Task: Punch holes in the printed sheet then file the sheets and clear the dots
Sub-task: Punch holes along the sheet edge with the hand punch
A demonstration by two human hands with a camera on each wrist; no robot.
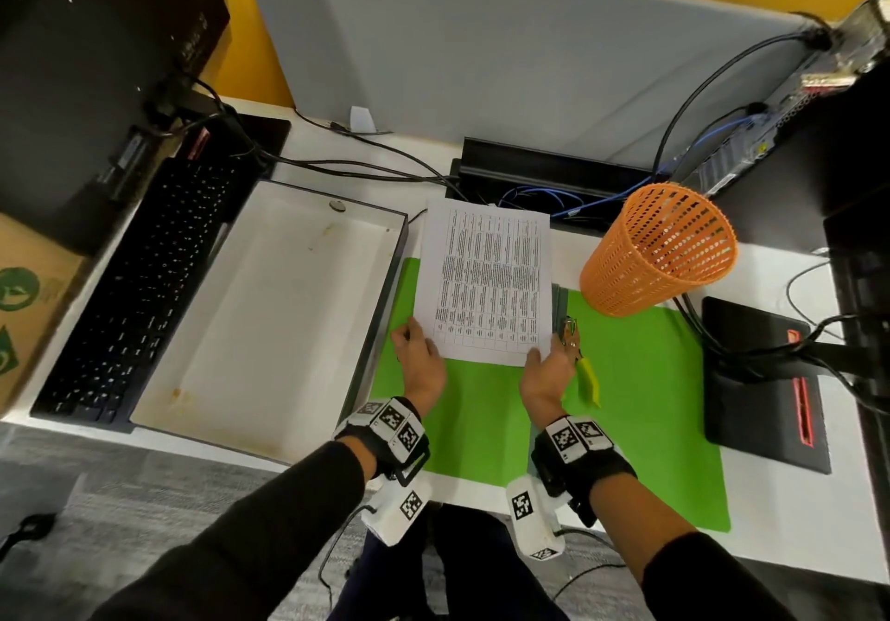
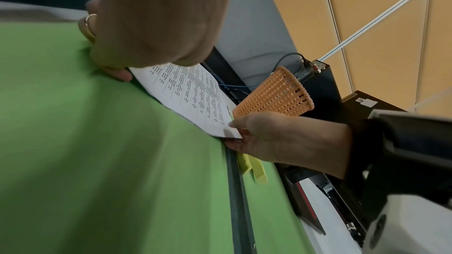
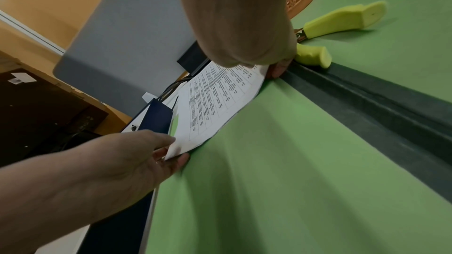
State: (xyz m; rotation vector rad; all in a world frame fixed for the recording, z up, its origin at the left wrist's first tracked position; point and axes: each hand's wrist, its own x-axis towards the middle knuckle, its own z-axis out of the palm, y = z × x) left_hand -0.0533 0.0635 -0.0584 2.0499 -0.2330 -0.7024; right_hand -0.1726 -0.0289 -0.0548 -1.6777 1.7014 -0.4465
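Observation:
The printed sheet (image 1: 486, 283) (image 2: 190, 94) (image 3: 220, 99) lies lengthwise over the left half of an open green folder (image 1: 650, 403), its far end reaching past the folder. My left hand (image 1: 419, 360) (image 3: 110, 161) pinches its near left corner, thumb on top. At the near right corner my right hand (image 1: 546, 374) (image 2: 281, 142) pinches it the same way, beside the folder's dark spine (image 3: 367, 103). A hole punch with yellow handles (image 1: 585, 374) (image 2: 252, 167) (image 3: 342, 18) lies on the right half, just right of my right hand.
An orange mesh basket (image 1: 660, 249) stands at the folder's far right corner. A white tray (image 1: 269, 312) sits left of the folder, with a black keyboard (image 1: 139, 283) beyond it. Cables and a black cable trough (image 1: 544, 162) run along the back.

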